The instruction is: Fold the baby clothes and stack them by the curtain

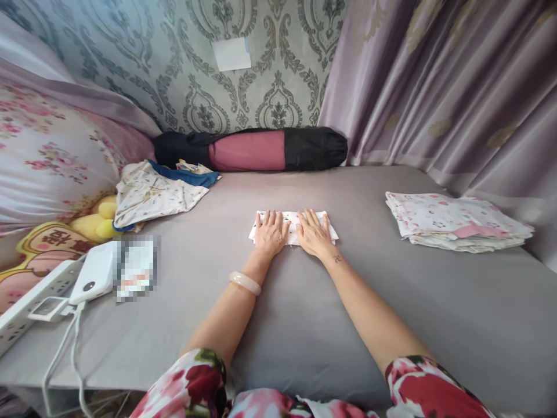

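Note:
A small folded white cloth (292, 219) with dark and pinkish prints lies flat on the grey sheet (296, 325). My left hand (272, 233) rests palm down on its left half, fingers stretched away from me. On the right half lies my right hand (314, 232), also flat with fingers extended. Much of the cloth is hidden beneath both hands. To the right is a stack of folded printed cloths (456, 217), white with pink patterns on top. A loose heap of printed cloth (159, 191), with a blue piece behind it, lies to the left.
A black and pink rolled bag (248, 151) lies along the patterned wall. At left are a white power strip (35, 302), a white power bank (96, 270) with cables, a blurred packet (137, 270) and a yellow plush toy (96, 220). Curtains (435, 81) hang at right.

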The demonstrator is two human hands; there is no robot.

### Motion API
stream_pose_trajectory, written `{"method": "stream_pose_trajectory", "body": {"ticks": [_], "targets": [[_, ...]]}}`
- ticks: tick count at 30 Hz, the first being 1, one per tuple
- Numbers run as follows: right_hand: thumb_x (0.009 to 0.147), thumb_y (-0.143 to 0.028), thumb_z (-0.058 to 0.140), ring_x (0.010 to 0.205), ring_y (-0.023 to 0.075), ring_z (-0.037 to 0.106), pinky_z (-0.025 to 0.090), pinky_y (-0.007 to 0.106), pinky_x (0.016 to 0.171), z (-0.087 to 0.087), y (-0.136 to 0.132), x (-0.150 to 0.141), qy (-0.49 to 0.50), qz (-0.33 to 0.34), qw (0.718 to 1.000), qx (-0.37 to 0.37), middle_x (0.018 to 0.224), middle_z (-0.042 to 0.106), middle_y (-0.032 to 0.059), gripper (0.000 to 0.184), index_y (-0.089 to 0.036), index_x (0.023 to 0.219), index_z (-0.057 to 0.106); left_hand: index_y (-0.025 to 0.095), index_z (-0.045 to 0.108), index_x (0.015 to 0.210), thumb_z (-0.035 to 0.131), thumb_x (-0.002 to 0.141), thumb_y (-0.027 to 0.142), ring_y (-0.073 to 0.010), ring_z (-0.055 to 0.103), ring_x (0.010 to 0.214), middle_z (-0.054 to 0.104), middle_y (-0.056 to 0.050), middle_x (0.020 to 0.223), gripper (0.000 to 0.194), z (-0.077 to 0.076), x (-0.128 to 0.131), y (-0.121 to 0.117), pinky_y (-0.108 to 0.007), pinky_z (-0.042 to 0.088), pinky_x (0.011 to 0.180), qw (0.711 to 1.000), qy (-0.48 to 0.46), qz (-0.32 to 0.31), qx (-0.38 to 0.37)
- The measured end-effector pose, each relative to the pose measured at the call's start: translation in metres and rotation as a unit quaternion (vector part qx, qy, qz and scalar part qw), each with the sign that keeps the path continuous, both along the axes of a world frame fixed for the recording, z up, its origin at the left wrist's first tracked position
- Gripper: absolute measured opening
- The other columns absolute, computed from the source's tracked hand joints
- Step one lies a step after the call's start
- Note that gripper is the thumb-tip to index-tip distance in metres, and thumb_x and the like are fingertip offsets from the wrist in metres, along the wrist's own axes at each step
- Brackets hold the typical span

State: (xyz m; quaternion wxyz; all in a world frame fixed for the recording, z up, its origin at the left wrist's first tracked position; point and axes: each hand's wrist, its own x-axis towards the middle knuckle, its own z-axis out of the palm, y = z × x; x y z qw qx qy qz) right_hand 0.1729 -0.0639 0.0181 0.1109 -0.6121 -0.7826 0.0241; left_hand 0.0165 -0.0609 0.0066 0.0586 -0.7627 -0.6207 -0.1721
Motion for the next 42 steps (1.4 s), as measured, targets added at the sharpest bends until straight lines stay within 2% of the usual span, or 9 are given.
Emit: {"method": "stream_pose_trajectory", "body": {"ticks": [4, 8, 14, 22, 29, 33, 38, 42], "targets": [[0.1, -0.032, 0.022, 0.146, 0.0265, 0.023, 0.007, 0.057, 0.117, -0.001, -0.001, 0.002, -0.01, -0.017, 1.0, -0.002, 0.157, 0.031, 0.0124, 0.054, -0.016, 0.149, 0.036, 0.011, 0.05, 0.138, 0.019, 0.1, 0.046, -0.0315, 0.035, 0.14, 0.048, -0.017, 0.145, 0.06, 0.0, -0.003, 0.001, -0.055, 0.014, 0.118, 0.999, -0.003, 0.038, -0.003], [0.1, -0.032, 0.022, 0.145, 0.0272, 0.024, 0.01, 0.057, 0.117, -0.004, -0.001, 0.003, -0.012, -0.019, 1.0, -0.012, 0.156, 0.032, 0.0125, 0.054, -0.016, 0.149, 0.036, 0.011, 0.049, 0.139, 0.02, 0.1, 0.046, -0.0328, 0.035, 0.14, 0.049, -0.018, 0.144, 0.06, 0.0, -0.004, 0.001, -0.056, 0.017, 0.117, 0.999, -0.01, 0.038, -0.032], [0.099, -0.032, 0.023, 0.145, 0.0268, 0.024, 0.009, 0.057, 0.117, -0.006, 0.002, 0.002, -0.009, -0.019, 1.0, -0.016, 0.156, 0.032, 0.0117, 0.054, -0.016, 0.149, 0.036, 0.013, 0.048, 0.14, 0.021, 0.1, 0.046, -0.0325, 0.035, 0.14, 0.048, -0.016, 0.145, 0.059, 0.0, -0.004, 0.001, -0.057, 0.017, 0.117, 0.998, -0.016, 0.041, -0.036], [0.1, -0.031, 0.022, 0.145, 0.0288, 0.024, 0.008, 0.058, 0.116, -0.002, 0.001, 0.006, -0.007, -0.054, 0.998, 0.014, 0.156, 0.032, 0.0146, 0.054, -0.013, 0.148, 0.039, 0.008, 0.047, 0.141, 0.018, 0.1, 0.044, -0.0324, 0.029, 0.144, 0.042, -0.019, 0.149, 0.062, 0.001, -0.009, 0.002, -0.058, 0.009, 0.119, 0.995, -0.034, 0.09, -0.023], [0.1, -0.032, 0.022, 0.145, 0.0285, 0.025, 0.009, 0.058, 0.117, -0.003, 0.001, 0.007, -0.01, -0.056, 0.998, -0.016, 0.156, 0.032, 0.0141, 0.054, -0.014, 0.147, 0.039, 0.011, 0.05, 0.139, 0.018, 0.1, 0.045, -0.0336, 0.035, 0.14, 0.047, -0.018, 0.146, 0.061, -0.007, -0.012, 0.004, -0.062, 0.015, 0.116, 0.996, -0.03, 0.087, -0.006], [0.1, -0.032, 0.021, 0.145, 0.028, 0.024, 0.009, 0.057, 0.117, -0.002, 0.001, 0.007, -0.006, -0.059, 0.998, -0.015, 0.156, 0.032, 0.0141, 0.054, -0.013, 0.147, 0.039, 0.01, 0.048, 0.141, 0.019, 0.099, 0.043, -0.0334, 0.032, 0.142, 0.044, -0.018, 0.148, 0.061, -0.001, -0.011, 0.002, -0.061, 0.013, 0.117, 0.995, -0.038, 0.093, -0.023], [0.099, -0.032, 0.019, 0.147, 0.0268, 0.018, 0.006, 0.056, 0.117, 0.002, 0.005, 0.015, -0.011, -0.104, 0.994, 0.014, 0.158, 0.027, 0.0136, 0.056, -0.01, 0.149, 0.034, 0.01, 0.042, 0.146, 0.018, 0.099, 0.037, -0.0294, 0.021, 0.147, 0.036, -0.014, 0.154, 0.059, 0.008, -0.015, 0.001, -0.057, 0.006, 0.119, 0.99, -0.054, 0.128, 0.005], [0.099, -0.032, 0.017, 0.147, 0.0256, 0.018, 0.006, 0.054, 0.118, 0.0, 0.01, 0.024, -0.021, -0.138, 0.99, -0.03, 0.159, 0.023, 0.014, 0.059, -0.006, 0.15, 0.031, 0.011, 0.046, 0.143, 0.021, 0.098, 0.036, -0.0306, 0.026, 0.145, 0.04, -0.014, 0.152, 0.057, 0.003, -0.022, 0.003, -0.058, 0.009, 0.118, 0.991, -0.051, 0.114, -0.038]]}}
